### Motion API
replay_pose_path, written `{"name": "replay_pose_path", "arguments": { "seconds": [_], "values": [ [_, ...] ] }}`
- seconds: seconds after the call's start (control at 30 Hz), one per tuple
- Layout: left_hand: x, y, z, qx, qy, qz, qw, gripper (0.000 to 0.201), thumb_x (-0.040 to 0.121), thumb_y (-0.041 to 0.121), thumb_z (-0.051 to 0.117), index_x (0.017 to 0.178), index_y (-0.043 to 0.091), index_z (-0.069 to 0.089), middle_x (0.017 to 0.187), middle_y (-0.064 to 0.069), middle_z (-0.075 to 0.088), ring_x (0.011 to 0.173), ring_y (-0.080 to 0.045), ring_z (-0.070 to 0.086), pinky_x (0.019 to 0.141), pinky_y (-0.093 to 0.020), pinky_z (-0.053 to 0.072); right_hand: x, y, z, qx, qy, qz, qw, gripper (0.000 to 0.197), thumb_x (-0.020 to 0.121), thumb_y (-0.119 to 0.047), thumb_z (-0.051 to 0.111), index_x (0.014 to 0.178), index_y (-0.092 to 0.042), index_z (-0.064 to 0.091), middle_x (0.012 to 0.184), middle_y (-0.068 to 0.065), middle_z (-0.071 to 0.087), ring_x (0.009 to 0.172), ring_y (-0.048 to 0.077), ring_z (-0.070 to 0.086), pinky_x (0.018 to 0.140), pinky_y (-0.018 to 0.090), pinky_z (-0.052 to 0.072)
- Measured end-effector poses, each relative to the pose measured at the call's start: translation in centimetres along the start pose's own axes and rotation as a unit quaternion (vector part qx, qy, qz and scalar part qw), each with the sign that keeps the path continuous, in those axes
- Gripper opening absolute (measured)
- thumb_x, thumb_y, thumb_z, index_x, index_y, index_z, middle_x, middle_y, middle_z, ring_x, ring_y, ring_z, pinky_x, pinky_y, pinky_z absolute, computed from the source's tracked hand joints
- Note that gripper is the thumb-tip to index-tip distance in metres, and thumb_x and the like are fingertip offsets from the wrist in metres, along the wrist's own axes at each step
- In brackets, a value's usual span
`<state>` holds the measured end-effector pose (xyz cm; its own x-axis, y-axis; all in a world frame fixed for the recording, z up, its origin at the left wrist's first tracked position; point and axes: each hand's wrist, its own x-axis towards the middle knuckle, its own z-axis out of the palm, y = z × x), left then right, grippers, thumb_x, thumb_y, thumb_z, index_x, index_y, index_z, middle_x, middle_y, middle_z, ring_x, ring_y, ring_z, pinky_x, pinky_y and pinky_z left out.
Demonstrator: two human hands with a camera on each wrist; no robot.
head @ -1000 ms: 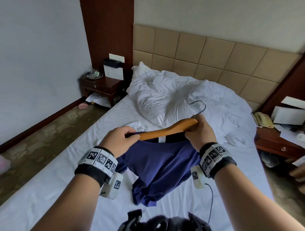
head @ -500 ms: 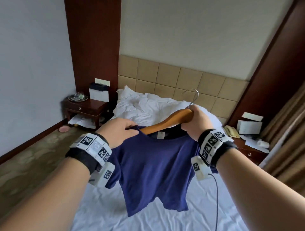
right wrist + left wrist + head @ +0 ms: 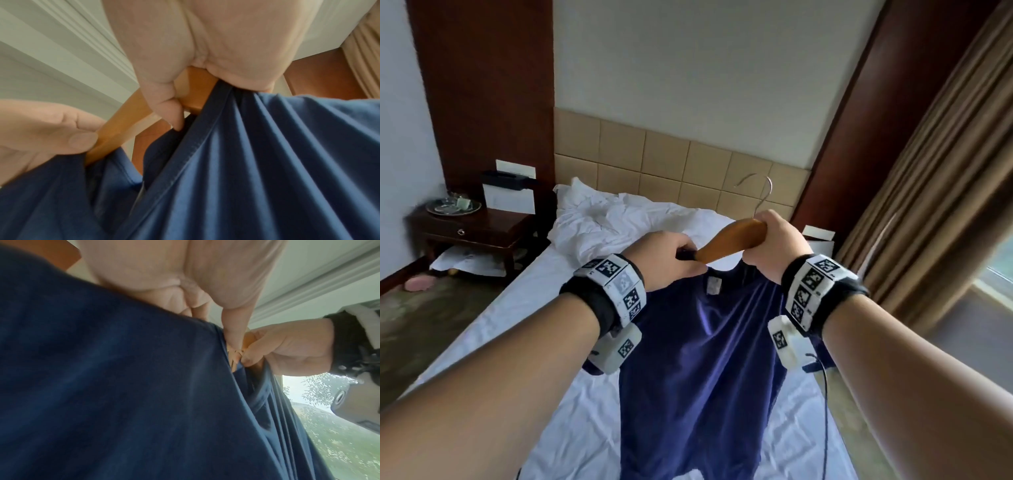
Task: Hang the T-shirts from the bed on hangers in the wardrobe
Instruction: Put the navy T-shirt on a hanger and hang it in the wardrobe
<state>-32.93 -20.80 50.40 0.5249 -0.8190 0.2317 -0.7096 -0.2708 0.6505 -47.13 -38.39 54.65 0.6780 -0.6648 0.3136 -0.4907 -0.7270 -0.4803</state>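
Observation:
A navy blue T-shirt (image 3: 702, 370) hangs in the air over the bed (image 3: 592, 428), draped on a wooden hanger (image 3: 729, 241) with a metal hook (image 3: 762, 192). My left hand (image 3: 664, 260) pinches the hanger's left arm together with the shirt's shoulder. My right hand (image 3: 779, 241) grips the hanger's middle below the hook, with collar fabric bunched under it. In the right wrist view the hanger (image 3: 121, 129) shows between both hands above the T-shirt (image 3: 257, 170). In the left wrist view the T-shirt (image 3: 123, 394) fills most of the picture. The wardrobe is out of view.
A dark nightstand (image 3: 472, 229) with a glass tray stands left of the bed, papers below it. A crumpled white duvet (image 3: 613, 222) lies by the padded headboard (image 3: 671, 171). Brown curtains (image 3: 935, 205) and a window are on the right.
Both hands have lifted the hanger and T-shirt off the bed, so the shirt now hangs free. The head view has risen and turned right toward the curtains.

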Motion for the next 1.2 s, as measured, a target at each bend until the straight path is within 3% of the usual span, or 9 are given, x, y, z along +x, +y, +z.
{"name": "replay_pose_path", "arguments": {
  "seconds": [0.17,0.37,0.47,0.57,0.73,0.83,0.9,1.03,1.2],
  "values": [
    [1.7,2.4,2.4,0.049,-0.013,0.012,0.999,0.025,0.089,0.052,0.071,0.093,0.027,0.070,0.087,0.004,0.070,0.081,-0.017,0.066,0.077,-0.034,0.054,-0.1,2.0,-1.3,0.001,-0.027,-0.014,1.000,0.047,0.074,-0.016,0.078,0.109,-0.032,0.052,0.085,-0.012,0.058,0.078,0.013,0.057,0.057,0.022,0.037],
    [3.3,2.6,4.5,0.076,0.022,0.029,0.996,0.025,0.096,0.044,0.063,0.091,0.020,0.062,0.080,0.004,0.063,0.074,-0.016,0.061,0.066,-0.030,0.046,-0.3,8.7,-3.6,0.075,-0.092,-0.008,0.993,0.032,0.071,-0.058,0.074,0.095,-0.036,0.074,0.086,-0.013,0.074,0.085,0.011,0.068,0.084,0.033,0.051],
    [3.9,2.9,4.9,0.068,0.040,0.025,0.997,0.019,0.097,0.043,0.064,0.097,0.024,0.061,0.083,0.012,0.062,0.076,-0.007,0.058,0.066,-0.022,0.040,0.4,12.4,-4.5,0.085,-0.085,0.002,0.993,0.007,0.085,-0.043,0.074,0.091,-0.045,0.073,0.096,-0.022,0.073,0.105,0.008,0.067,0.100,0.030,0.048],
    [4.5,3.7,4.7,0.063,0.042,0.009,0.997,0.012,0.098,0.039,0.065,0.100,0.028,0.060,0.088,0.014,0.064,0.081,-0.004,0.060,0.071,-0.018,0.043,1.6,14.2,-4.9,0.073,-0.074,-0.043,0.994,0.016,0.086,-0.039,0.073,0.085,-0.055,0.072,0.089,-0.028,0.073,0.097,0.004,0.068,0.093,0.027,0.050],
    [5.5,5.1,4.6,0.035,0.042,-0.056,0.997,0.046,0.085,0.052,0.068,0.126,0.032,0.058,0.114,0.008,0.070,0.110,-0.011,0.066,0.102,-0.039,0.051,3.9,14.7,-5.2,0.127,-0.025,-0.107,0.986,0.016,0.086,-0.026,0.077,0.085,-0.042,0.076,0.082,-0.021,0.073,0.086,0.004,0.067,0.080,0.026,0.050],
    [5.4,6.0,5.5,0.100,0.073,-0.076,0.989,0.039,0.088,0.060,0.067,0.116,0.033,0.064,0.105,0.008,0.071,0.100,-0.011,0.066,0.091,-0.035,0.053,5.1,14.4,-5.0,0.141,0.028,-0.121,0.982,0.010,0.087,-0.025,0.074,0.092,-0.033,0.078,0.090,-0.012,0.075,0.091,0.015,0.067,0.084,0.029,0.051],
    [5.2,6.6,6.1,0.136,0.101,-0.090,0.981,0.033,0.091,0.059,0.064,0.101,0.028,0.067,0.090,0.004,0.070,0.084,-0.015,0.066,0.078,-0.036,0.053,4.9,13.6,-4.9,0.156,0.045,-0.150,0.975,0.010,0.089,-0.024,0.072,0.094,-0.029,0.078,0.088,-0.012,0.072,0.088,0.013,0.064,0.076,0.018,0.044],
    [4.4,6.4,5.9,0.175,0.166,-0.133,0.961,0.036,0.095,0.056,0.058,0.084,0.022,0.061,0.076,-0.003,0.065,0.072,-0.022,0.062,0.071,-0.043,0.052,3.6,13.1,-4.2,0.231,-0.058,-0.246,0.939,0.011,0.090,-0.023,0.073,0.080,-0.027,0.077,0.075,-0.013,0.073,0.075,0.006,0.066,0.071,0.019,0.050],
    [3.2,5.8,4.4,0.175,0.195,-0.148,0.954,0.030,0.097,0.050,0.060,0.096,0.020,0.064,0.088,0.000,0.069,0.082,-0.021,0.064,0.080,-0.045,0.053,9.8,17.3,-2.6,0.241,-0.020,-0.106,0.964,0.027,0.089,-0.007,0.060,0.096,-0.031,0.070,0.099,-0.002,0.075,0.098,0.021,0.069,0.084,0.029,0.052]
  ]
}}
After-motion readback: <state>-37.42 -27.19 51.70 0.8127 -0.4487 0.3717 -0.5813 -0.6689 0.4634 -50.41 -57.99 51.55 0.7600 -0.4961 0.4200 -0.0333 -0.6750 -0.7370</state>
